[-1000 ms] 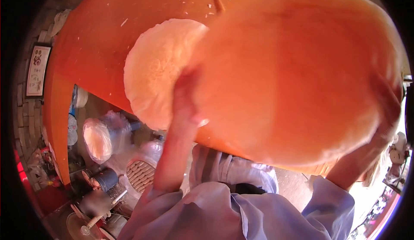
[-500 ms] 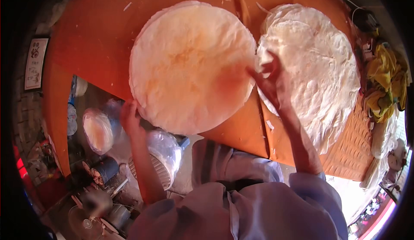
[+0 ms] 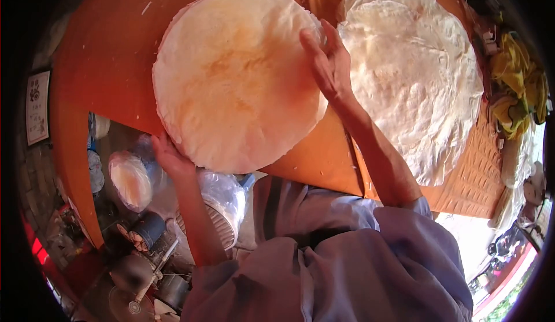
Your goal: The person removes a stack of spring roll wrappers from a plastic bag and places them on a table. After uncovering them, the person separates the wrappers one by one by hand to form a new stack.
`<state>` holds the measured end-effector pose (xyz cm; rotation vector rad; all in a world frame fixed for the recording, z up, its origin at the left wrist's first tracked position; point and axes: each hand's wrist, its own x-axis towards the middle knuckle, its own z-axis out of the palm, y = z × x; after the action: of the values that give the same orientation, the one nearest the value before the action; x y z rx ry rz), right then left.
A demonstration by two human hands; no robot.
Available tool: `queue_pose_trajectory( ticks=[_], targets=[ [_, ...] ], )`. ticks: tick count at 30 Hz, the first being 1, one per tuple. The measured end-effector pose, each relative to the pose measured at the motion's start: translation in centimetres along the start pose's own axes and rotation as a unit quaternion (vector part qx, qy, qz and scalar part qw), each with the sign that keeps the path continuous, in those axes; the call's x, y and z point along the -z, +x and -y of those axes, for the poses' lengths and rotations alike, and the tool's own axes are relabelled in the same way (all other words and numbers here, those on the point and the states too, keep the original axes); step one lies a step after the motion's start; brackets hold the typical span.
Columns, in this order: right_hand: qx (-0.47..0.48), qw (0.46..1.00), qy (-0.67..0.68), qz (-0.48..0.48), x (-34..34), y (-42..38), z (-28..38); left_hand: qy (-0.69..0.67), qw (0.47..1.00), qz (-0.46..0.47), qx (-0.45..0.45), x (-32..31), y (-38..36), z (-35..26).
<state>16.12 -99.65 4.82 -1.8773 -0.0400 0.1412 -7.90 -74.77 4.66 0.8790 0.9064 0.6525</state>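
A stack of round, thin flatbreads (image 3: 234,85) with browned patches lies on the orange table at centre left. My left hand (image 3: 174,157) holds its lower left rim, the fingers partly hidden against the edge. At the upper right rim, my right hand (image 3: 330,65) grips the stack, thumb over the top and the other fingers along the side. Right beside that hand is a second pile of flatbreads (image 3: 413,85), paler and wrinkled, with an uneven outline.
The orange table (image 3: 110,50) has small crumbs on it. Below its front edge stand a bag-wrapped basket (image 3: 222,209) and a plastic-wrapped bundle (image 3: 132,180). Yellow cloth (image 3: 511,85) hangs at the right. A framed sign (image 3: 38,107) is at the left.
My right hand has moved up and left from the gap between the piles onto the stack's rim. My left hand stays at the lower left rim. The view has shifted slightly.
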Motion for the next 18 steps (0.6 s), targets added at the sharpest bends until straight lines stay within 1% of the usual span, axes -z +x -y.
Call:
queue_pose_trajectory(
  ticks=[2, 3, 5, 6, 8, 10, 11, 12, 13, 14, 15, 16, 17, 18],
  targets=[
    [-0.022, 0.996, 0.084, -0.010, -0.6, -0.3, -1.8, 0.004, 1.000, 0.004, 0.000, 0.8, 0.6, 0.1],
    [-0.022, 0.995, 0.095, -0.013, -1.7, 0.3, -3.6, 0.025, 0.999, -0.021, 0.009, 0.7, 0.8, 0.3],
    [-0.011, 0.999, -0.027, -0.028, -2.5, 0.0, -2.8, 0.062, 0.995, -0.069, 0.030, -0.4, 0.7, 0.7],
    [-0.003, 0.995, -0.095, -0.041, -2.2, 0.1, -2.4, 0.066, 0.995, -0.058, 0.048, -1.2, 0.2, 0.6],
    [0.027, 0.987, -0.159, -0.022, -1.7, 0.3, -2.3, 0.071, 0.993, -0.029, 0.085, -2.1, -1.5, -0.6],
    [0.034, 0.998, 0.030, 0.045, 2.6, -1.7, 1.7, 0.118, 0.988, 0.095, -0.012, 1.5, 0.6, -0.3],
    [0.125, 0.992, 0.030, 0.009, 3.9, -2.3, 1.3, 0.109, 0.993, 0.042, -0.019, 4.4, 2.7, -0.8],
    [0.158, 0.987, -0.020, 0.009, 7.9, -3.6, 4.2, 0.101, 0.994, -0.014, -0.026, 6.4, 3.8, -1.2],
    [0.221, 0.973, -0.054, -0.029, 11.0, -4.0, 3.5, 0.132, 0.987, -0.053, -0.078, 5.9, 2.5, -2.0],
    [0.251, 0.956, -0.132, -0.071, 14.5, -4.2, 3.0, 0.163, 0.974, -0.092, -0.131, 4.6, 0.8, -3.3],
    [0.195, 0.961, -0.172, -0.092, 17.7, -4.7, 1.4, 0.199, 0.954, -0.100, -0.200, 3.3, -0.6, -4.3],
    [0.170, 0.940, -0.287, -0.075, 21.4, -4.9, -0.4, 0.235, 0.928, -0.110, -0.269, 2.0, -2.2, -5.1],
    [0.109, 0.924, -0.362, -0.057, 24.3, -5.6, -2.4, 0.254, 0.921, -0.068, -0.287, 1.1, -3.8, -5.7],
    [0.079, 0.908, -0.412, -0.019, 26.5, -6.6, -4.3, 0.272, 0.912, -0.028, -0.306, 0.3, -5.4, -6.1]
  ],
)
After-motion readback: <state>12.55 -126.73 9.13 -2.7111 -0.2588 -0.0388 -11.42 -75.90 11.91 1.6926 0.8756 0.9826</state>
